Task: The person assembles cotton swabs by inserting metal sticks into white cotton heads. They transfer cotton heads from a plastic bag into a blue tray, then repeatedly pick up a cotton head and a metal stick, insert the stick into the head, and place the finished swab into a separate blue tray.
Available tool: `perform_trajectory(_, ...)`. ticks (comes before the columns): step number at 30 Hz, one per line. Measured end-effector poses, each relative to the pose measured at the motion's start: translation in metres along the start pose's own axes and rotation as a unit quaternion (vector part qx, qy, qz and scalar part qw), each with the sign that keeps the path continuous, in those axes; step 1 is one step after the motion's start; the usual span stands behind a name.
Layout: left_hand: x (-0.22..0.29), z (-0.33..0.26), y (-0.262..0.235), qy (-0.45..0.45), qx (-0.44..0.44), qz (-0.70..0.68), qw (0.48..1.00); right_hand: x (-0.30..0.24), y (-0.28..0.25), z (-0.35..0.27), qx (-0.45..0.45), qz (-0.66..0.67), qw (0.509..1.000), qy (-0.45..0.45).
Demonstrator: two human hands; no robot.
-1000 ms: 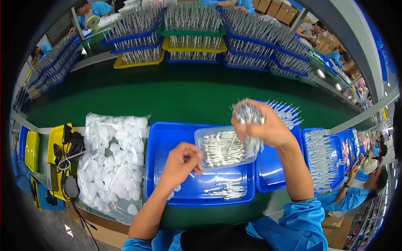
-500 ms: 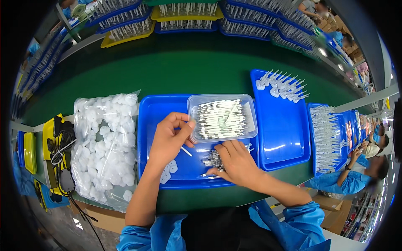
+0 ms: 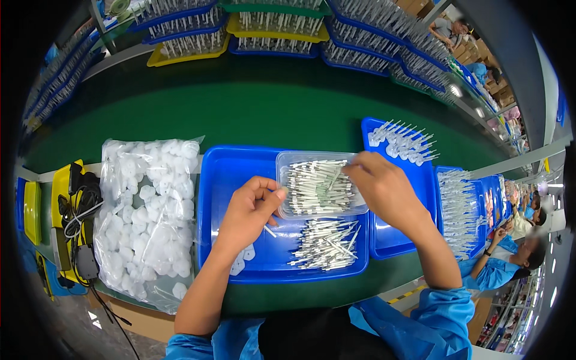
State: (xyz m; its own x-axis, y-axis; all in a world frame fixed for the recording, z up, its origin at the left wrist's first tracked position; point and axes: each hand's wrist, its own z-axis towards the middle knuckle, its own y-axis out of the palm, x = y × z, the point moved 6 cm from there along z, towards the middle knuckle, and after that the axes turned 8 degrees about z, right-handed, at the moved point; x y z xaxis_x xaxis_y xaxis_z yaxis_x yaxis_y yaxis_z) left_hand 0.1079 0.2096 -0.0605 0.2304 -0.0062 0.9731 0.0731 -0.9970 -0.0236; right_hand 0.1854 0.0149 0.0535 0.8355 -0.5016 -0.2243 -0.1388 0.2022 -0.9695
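My left hand point(image 3: 255, 207) is closed at the left edge of a clear plastic box point(image 3: 288, 211), its thumb against the wall. The box holds many thin white sticks point(image 3: 318, 186) with dark ends. Over the box's right side, my right hand point(image 3: 384, 186) reaches in with bent fingers at the sticks; whatever they grip is hidden. Box and hands are over a blue tray point(image 3: 231, 159). A loose pile of similar sticks point(image 3: 327, 245) lies in the tray, in front of the box. One white stick point(image 3: 270, 231) shows just below my left fingers. Pale flat pieces point(image 3: 240, 261) lie beside my left wrist.
Left of the tray is a clear bag of white round pieces point(image 3: 150, 216), beside black cables point(image 3: 81, 210). To the right, a blue tray point(image 3: 390, 237) carries upright sticks on pale bases point(image 3: 408, 144). Stacked trays point(image 3: 276, 30) line the green table's far side. Co-workers point(image 3: 504, 252) sit at right.
My right hand has lifted off the stick pile in the tray and moved up and right to the box, uncovering the pile. My left hand stays at the box; the whole view has shifted slightly.
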Motion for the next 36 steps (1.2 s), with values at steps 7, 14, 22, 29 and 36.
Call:
perform_trajectory(7,-0.003,0.001,0.002,0.002,0.008,-0.023,1.000,-0.012,0.030,0.017,-0.057,-0.139,0.973,-0.174)
perform_trajectory(14,-0.006,0.001,0.002,0.003,0.006,-0.018,1.000,-0.016,0.032,0.020,-0.088,-0.153,0.954,-0.241)
perform_trajectory(22,-0.005,-0.001,0.001,0.004,0.009,-0.007,1.000,-0.025,0.003,0.028,-0.066,-0.097,0.977,-0.178)
perform_trajectory(29,-0.004,0.001,0.005,0.017,0.000,0.000,1.000,-0.017,0.036,0.035,0.079,-0.048,0.996,0.012)
perform_trajectory(36,-0.005,0.000,0.002,0.016,0.002,0.011,1.000,-0.028,0.045,0.047,0.055,-0.155,0.986,0.008)
